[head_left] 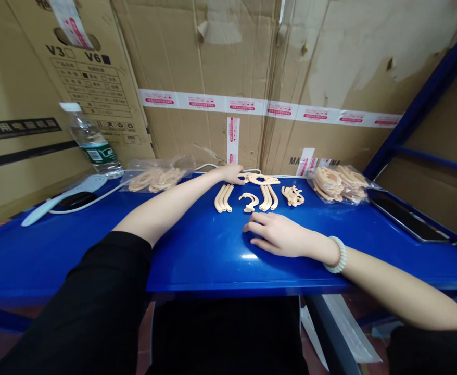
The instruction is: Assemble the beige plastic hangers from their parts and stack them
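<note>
L hand point(233, 174), at R hand's point(277, 234) approx. 11 o'clock, touches flat pc. point(272, 180) on counter point(197, 260); fingers' grip can't be told. R fingers loosely parted; curved pc. point(256, 200) just beside, 11 o'clock.

The surface point(197, 258) before me looks like painted metal, smooth and glossy, with a bright glare. The pale curved pieces point(221, 200) are smooth and fairly matt, wood or plastic, I cannot tell which. I see crinkled, shiny clear plastic on the bags point(340, 183), matt cardboard point(201, 73) torn rough in patches, and a glossy clear plastic bottle point(92, 143). My sleeve point(107, 281) is matt black cloth.
</note>
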`<state>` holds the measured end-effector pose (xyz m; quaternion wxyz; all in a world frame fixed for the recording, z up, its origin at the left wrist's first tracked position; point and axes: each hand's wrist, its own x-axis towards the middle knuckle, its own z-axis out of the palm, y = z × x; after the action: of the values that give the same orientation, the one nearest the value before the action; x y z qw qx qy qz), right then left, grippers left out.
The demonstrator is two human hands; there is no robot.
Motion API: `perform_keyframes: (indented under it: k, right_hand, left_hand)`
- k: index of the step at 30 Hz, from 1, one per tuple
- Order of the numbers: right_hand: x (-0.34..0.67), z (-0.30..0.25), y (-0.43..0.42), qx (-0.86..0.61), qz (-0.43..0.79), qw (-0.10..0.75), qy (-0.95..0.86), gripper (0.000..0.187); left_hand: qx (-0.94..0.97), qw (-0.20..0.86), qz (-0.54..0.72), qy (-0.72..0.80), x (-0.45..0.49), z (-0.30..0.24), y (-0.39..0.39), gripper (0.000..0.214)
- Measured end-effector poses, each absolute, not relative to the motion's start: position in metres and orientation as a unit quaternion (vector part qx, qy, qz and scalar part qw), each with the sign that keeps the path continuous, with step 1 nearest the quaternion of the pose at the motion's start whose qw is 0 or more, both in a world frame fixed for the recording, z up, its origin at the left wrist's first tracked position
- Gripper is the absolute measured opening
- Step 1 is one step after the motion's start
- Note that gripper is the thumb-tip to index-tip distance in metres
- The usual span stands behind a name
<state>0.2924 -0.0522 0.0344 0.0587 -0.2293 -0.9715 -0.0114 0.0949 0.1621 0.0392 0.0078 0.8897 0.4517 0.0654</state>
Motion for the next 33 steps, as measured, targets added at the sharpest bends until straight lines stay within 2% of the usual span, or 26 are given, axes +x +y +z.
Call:
perform_keyframes:
  k: [7,11,13,16,19,21,25,28,33]
  right_hand:
    - [0.297,0.036,-0.051,-0.241,0.019,0.075,-0.967,0.024]
    - [0.302,0.043,-0.045,-0.325,0.072,0.190,-0.924,0.025]
    - [0.303,0.046,-0.042,-0.388,0.138,0.285,-0.866,0.033]
    - [0.301,0.049,-0.038,-0.455,0.317,0.406,-0.726,0.049]
    - [0.294,0.046,-0.042,-0.458,0.498,0.412,-0.610,0.046]
    - [0.290,0.044,-0.046,-0.436,0.545,0.389,-0.601,0.041]
    - [0.287,0.043,-0.055,-0.395,0.441,0.382,-0.710,0.035]
    - [0.290,0.045,-0.058,-0.384,0.364,0.375,-0.761,0.029]
    - [0.293,0.049,-0.055,-0.398,0.350,0.341,-0.776,0.032]
  left_hand:
    - [0.887,-0.071,0.045,0.453,0.083,0.072,0.150,0.048]
    - [0.882,-0.107,0.082,0.451,0.064,0.089,0.118,0.045]
    - [0.887,-0.128,0.149,0.419,0.056,0.089,0.091,0.039]
    - [0.890,-0.110,0.246,0.366,0.051,0.075,0.039,0.030]
    - [0.896,-0.074,0.325,0.294,0.053,0.049,-0.008,0.028]
    - [0.896,-0.055,0.361,0.253,0.055,0.030,-0.028,0.032]
    - [0.854,0.084,0.419,0.297,0.057,0.005,-0.041,0.037]
    - [0.804,0.185,0.446,0.348,0.057,0.003,-0.040,0.028]
    - [0.771,0.259,0.449,0.371,0.057,0.011,-0.043,0.020]
